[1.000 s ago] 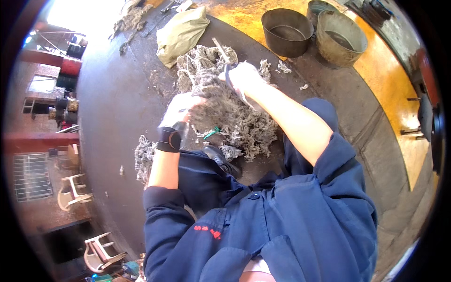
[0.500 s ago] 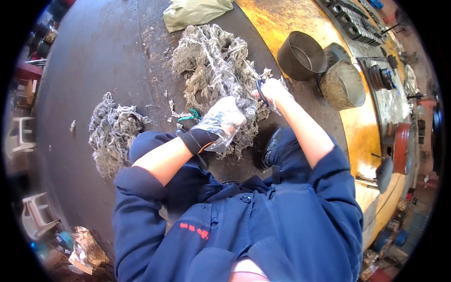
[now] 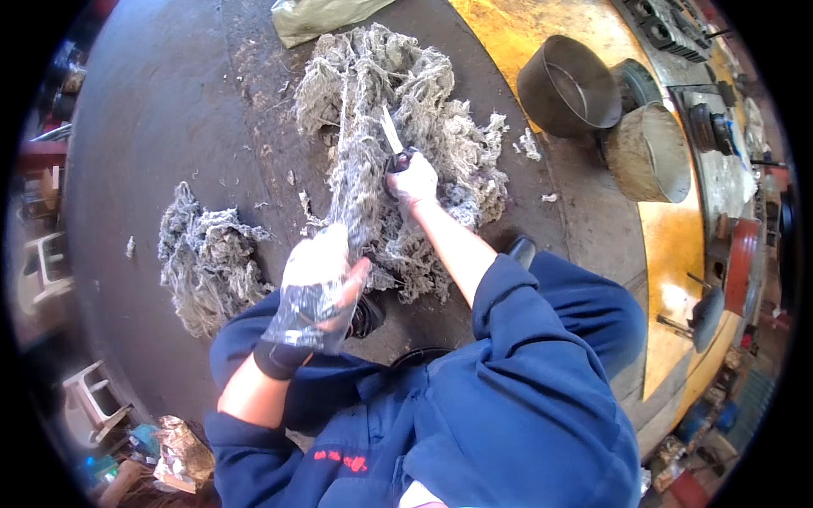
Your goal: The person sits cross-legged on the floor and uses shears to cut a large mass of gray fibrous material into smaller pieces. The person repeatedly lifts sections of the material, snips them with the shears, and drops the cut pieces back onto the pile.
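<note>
Grey fibre everywhere, stringy waste stuff. Left hand point(image 3: 315, 292), in a whitish glove w/ dark cuff, is closed tight round a long twisted hank point(image 3: 351, 182) pulled up out of the big heap, fingers wrapped right round it. Right hand point(image 3: 412, 179), bare, is closed on the dark handles of scissors point(image 3: 393, 140); pale blades point away toward the far side, running alongside the taut hank. Can't tell if the blades are parted or together, or whether they're biting into the strand or just lying by it.

Big tangled heap point(image 3: 406, 127) sits centre, far side of both hands, on the dark floor point(image 3: 152, 127). It's the bulk of the material by a long way. Smaller pile point(image 3: 203, 258) lies apart, near left, close to the person's left knee. Loose bits and tufts scattered between. My guess: early-to-mid stage; a modest amount looks separated off to the left, most remains in the main heap.

Containers, far right: dark round metal pan point(image 3: 569, 85) on the yellow strip, looks empty, only bare inner wall showing. Just right of it a dusty pale tub point(image 3: 650, 152), inside looks greyish, contents unclear. A third round rim peeks between them, mostly hidden. Olive-green sack point(image 3: 326, 15) at far edge, flat, contents not visible.
</note>
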Available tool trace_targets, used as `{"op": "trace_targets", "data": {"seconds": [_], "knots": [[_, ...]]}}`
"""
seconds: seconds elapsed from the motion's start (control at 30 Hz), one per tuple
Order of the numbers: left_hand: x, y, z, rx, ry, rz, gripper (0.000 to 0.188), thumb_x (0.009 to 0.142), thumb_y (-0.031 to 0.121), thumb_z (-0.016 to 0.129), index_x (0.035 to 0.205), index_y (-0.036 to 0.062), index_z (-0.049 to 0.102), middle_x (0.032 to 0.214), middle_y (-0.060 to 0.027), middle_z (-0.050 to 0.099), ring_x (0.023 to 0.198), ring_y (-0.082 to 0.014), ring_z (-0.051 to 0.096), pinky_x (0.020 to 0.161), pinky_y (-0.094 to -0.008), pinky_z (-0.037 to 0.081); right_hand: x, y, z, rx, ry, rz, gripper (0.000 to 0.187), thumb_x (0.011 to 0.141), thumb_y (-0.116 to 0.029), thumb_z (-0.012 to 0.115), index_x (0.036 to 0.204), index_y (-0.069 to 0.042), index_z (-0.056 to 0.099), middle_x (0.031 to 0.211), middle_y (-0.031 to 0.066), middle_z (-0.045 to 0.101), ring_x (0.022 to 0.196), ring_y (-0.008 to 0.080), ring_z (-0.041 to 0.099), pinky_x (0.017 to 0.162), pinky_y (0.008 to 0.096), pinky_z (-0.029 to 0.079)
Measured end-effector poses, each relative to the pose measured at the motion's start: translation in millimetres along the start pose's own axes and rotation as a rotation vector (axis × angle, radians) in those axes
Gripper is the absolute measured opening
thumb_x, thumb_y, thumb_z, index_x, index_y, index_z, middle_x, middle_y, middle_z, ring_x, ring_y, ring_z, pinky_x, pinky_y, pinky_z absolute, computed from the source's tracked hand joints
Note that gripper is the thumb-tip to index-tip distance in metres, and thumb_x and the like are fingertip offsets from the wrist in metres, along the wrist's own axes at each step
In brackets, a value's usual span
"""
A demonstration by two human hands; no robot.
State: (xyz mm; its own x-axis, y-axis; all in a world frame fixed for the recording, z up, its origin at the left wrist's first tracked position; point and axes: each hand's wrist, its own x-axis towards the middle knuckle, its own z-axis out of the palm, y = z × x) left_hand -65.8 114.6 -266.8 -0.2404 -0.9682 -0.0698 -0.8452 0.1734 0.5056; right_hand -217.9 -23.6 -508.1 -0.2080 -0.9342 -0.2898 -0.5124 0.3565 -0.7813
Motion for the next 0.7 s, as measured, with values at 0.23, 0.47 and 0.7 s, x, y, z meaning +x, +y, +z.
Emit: {"op": "trace_targets", "data": {"seconds": [0.23, 0.47, 0.7], "knots": [[11, 10, -8, 0.247, 0.003, 0.017, 0.048, 0.079, 0.015, 0.076, 0.117, -0.0077, 0.055, 0.078, -0.0176, 0.056, 0.068, -0.0350, 0.054, 0.061, -0.0428, 0.043, 13, 40, 72, -0.103, 0.070, -0.043, 0.028, 0.081, -0.019, 0.068, 0.105, -0.006, 0.059, 0.107, 0.0233, 0.062, 0.104, 0.0390, 0.060, 0.088, 0.0472, 0.049], [10, 12, -13, 0.211, 0.011, -0.035, 0.041, 0.082, 0.023, 0.071, 0.109, -0.0027, 0.056, 0.076, -0.0185, 0.055, 0.071, -0.0380, 0.054, 0.064, -0.0454, 0.043, 32, -6, 1, -0.258, -0.081, 0.041, 0.040, 0.091, -0.037, 0.056, 0.097, -0.001, 0.070, 0.096, 0.0237, 0.070, 0.095, 0.0390, 0.069, 0.084, 0.0469, 0.054], [14, 4, -21, 0.099, 0.023, -0.081, 0.043, 0.080, 0.031, 0.064, 0.110, 0.0008, 0.055, 0.090, -0.0236, 0.061, 0.090, -0.0435, 0.060, 0.079, -0.0501, 0.047, 37, -7, -140, -0.440, -0.298, -0.008, 0.036, 0.076, -0.038, 0.070, 0.084, -0.003, 0.075, 0.079, 0.0192, 0.071, 0.075, 0.0331, 0.069, 0.070, 0.0411, 0.053]]}}
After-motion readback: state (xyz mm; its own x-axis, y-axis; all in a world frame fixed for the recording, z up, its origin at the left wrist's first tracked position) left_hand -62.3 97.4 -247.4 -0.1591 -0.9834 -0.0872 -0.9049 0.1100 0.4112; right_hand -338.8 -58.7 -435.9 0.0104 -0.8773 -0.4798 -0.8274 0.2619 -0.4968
